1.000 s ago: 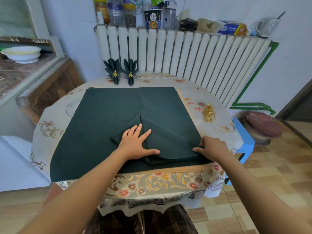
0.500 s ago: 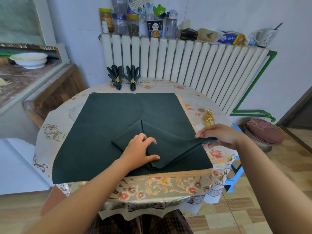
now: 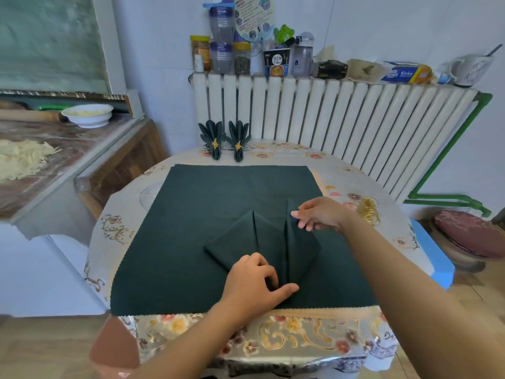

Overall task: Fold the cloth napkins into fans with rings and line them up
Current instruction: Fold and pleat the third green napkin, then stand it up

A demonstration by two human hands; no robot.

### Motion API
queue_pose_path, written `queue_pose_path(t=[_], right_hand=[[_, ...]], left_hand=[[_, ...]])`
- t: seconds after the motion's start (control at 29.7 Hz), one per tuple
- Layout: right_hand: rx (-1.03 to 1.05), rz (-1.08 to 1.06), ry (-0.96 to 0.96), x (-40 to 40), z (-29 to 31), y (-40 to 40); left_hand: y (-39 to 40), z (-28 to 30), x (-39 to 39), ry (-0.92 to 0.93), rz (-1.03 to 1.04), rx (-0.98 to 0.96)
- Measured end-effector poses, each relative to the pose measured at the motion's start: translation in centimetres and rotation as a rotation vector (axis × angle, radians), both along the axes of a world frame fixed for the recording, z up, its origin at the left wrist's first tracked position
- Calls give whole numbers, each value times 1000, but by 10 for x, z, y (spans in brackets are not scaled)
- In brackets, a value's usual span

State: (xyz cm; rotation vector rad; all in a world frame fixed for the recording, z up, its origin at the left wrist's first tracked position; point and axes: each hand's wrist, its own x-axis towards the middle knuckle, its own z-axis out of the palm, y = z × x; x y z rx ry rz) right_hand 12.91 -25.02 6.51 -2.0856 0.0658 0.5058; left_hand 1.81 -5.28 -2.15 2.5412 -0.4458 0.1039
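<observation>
A dark green napkin [image 3: 240, 242] lies partly pleated on a larger dark green cloth [image 3: 191, 214] spread over the table. My left hand [image 3: 254, 283] pinches the napkin's near point against the cloth. My right hand [image 3: 319, 214] holds the napkin's right corner, lifted and drawn in toward the middle. Two finished green fans, one [image 3: 213, 138] beside the other [image 3: 239, 139], each with a gold ring, stand side by side at the table's far edge. A pile of gold rings [image 3: 370, 210] rests on the table at the right.
The round table [image 3: 300, 340] carries a floral plastic cover. A white radiator [image 3: 341, 116] with jars and boxes on top stands behind it. A counter with a white bowl [image 3: 87, 114] and noodles is at the left. A blue stool [image 3: 431, 253] sits at the right.
My right hand has lifted the napkin's right corner and carried it up and left, making a new pleat. My left hand has curled its fingers onto the near point.
</observation>
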Motion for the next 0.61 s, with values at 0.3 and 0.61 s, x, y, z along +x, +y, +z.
queue_pose_path(t=[0.3,0.61], right_hand=[[-54,-61,-148,37,-49,52],[-339,-91,-359,49,-89,71]], left_hand=[[-5,-14,2,-183,145,-69],[1,-13,4,-127,164,-158]])
